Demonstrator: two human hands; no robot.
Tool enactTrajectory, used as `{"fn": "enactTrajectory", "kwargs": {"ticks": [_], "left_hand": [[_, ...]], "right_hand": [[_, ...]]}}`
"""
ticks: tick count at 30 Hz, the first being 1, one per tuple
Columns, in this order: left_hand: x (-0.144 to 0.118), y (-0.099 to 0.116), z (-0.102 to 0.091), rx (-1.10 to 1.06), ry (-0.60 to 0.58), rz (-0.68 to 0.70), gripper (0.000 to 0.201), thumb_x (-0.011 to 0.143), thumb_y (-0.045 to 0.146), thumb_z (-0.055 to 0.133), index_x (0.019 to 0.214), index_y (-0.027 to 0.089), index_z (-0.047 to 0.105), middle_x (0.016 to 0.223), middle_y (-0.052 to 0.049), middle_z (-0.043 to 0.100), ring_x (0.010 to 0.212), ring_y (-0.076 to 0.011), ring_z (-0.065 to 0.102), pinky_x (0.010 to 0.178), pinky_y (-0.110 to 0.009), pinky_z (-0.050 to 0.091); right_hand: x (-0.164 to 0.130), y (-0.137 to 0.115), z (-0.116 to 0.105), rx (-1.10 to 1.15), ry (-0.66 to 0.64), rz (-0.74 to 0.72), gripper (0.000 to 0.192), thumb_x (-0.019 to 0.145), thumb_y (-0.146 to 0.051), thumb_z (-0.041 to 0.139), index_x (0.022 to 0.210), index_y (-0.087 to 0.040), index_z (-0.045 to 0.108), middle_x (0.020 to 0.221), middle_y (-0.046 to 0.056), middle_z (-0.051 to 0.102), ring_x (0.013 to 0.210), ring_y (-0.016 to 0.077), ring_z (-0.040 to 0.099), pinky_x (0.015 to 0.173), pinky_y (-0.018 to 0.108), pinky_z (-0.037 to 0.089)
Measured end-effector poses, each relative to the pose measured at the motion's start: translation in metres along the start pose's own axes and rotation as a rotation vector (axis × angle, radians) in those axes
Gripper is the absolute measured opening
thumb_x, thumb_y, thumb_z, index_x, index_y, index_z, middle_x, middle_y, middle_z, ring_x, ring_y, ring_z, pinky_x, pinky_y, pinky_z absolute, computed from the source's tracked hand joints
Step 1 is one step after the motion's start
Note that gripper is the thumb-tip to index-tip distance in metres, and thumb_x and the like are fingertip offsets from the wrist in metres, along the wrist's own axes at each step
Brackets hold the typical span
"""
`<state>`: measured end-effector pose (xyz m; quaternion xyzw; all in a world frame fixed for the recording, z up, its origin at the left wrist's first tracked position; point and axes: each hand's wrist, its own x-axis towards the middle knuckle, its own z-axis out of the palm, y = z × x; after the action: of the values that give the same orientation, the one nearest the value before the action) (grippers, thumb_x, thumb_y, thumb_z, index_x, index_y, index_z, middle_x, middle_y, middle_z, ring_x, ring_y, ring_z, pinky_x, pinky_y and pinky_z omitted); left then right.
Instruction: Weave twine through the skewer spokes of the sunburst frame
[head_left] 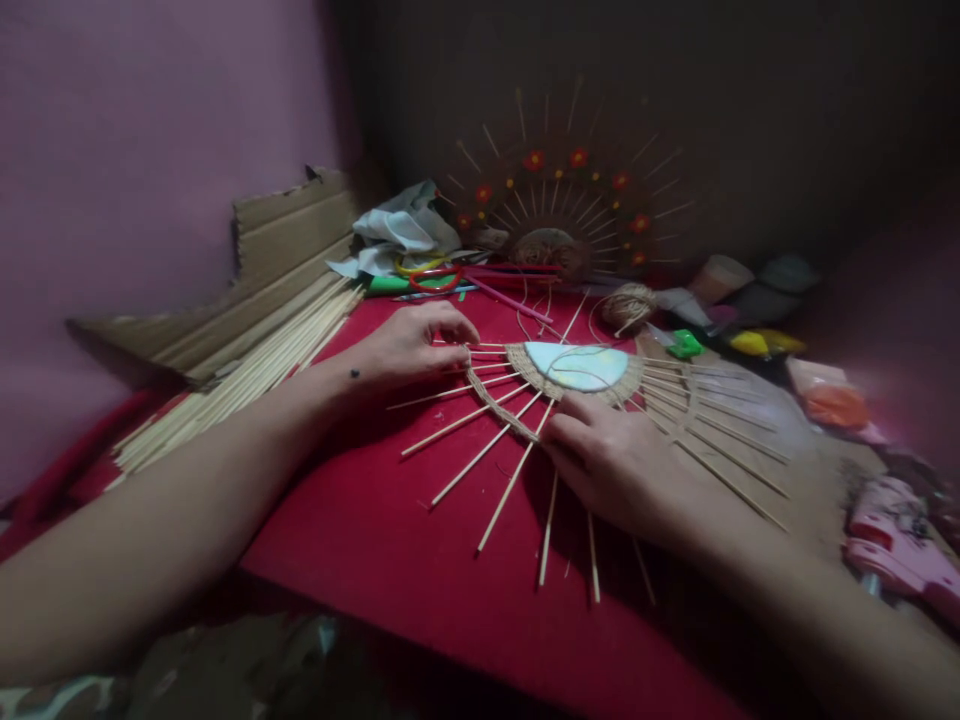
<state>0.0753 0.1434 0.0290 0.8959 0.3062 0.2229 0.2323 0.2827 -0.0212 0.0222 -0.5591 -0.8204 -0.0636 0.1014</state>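
Observation:
A half-round piece with a pale blue face lies on the red cloth, bordered by a twine band. Thin wooden sticks fan out from it. An outer band of twine crosses the sticks partway along. My left hand pinches this outer band at its left end, by the uppermost sticks. Lower down, my right hand has its fingers closed on the band near the middle sticks; its fingertips are partly hidden. Loose twine curls over the blue face.
Bundled sticks and torn cardboard lie at left. Behind are crumpled cloth, red-handled scissors, a twine ball and a flowered stick fan. A pink glue gun lies at right.

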Motion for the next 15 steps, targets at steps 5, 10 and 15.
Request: {"fn": "enactTrajectory", "kwargs": {"ticks": [5, 10, 15], "left_hand": [[-0.010, 0.020, 0.003, -0.125, -0.214, 0.116, 0.017, 0.079, 0.031, 0.062, 0.085, 0.016, 0.069, 0.081, -0.002, 0.064, 0.077, -0.0128, 0.057, 0.073, -0.025, 0.044], [-0.011, 0.023, 0.017, -0.095, -0.231, 0.243, 0.013, 0.081, 0.026, 0.062, 0.083, 0.017, 0.071, 0.081, -0.004, 0.062, 0.075, -0.0128, 0.055, 0.070, -0.024, 0.043], [-0.010, 0.021, 0.029, -0.035, -0.211, 0.338, 0.010, 0.082, 0.019, 0.062, 0.076, 0.017, 0.071, 0.077, -0.003, 0.060, 0.075, -0.0127, 0.052, 0.071, -0.024, 0.040]], "right_hand": [[0.000, -0.003, -0.004, 0.001, -0.047, 0.010, 0.022, 0.090, -0.023, 0.045, 0.078, -0.016, 0.062, 0.082, 0.006, 0.062, 0.067, 0.0127, 0.053, 0.056, 0.025, 0.031], [-0.001, -0.005, -0.007, 0.096, -0.060, 0.074, 0.016, 0.086, -0.022, 0.050, 0.078, -0.016, 0.063, 0.080, 0.005, 0.064, 0.064, 0.0123, 0.054, 0.057, 0.024, 0.034], [0.000, -0.012, -0.015, 0.386, -0.061, 0.127, 0.010, 0.079, -0.014, 0.056, 0.079, -0.016, 0.065, 0.074, 0.002, 0.066, 0.065, 0.0117, 0.056, 0.060, 0.023, 0.038]]}}
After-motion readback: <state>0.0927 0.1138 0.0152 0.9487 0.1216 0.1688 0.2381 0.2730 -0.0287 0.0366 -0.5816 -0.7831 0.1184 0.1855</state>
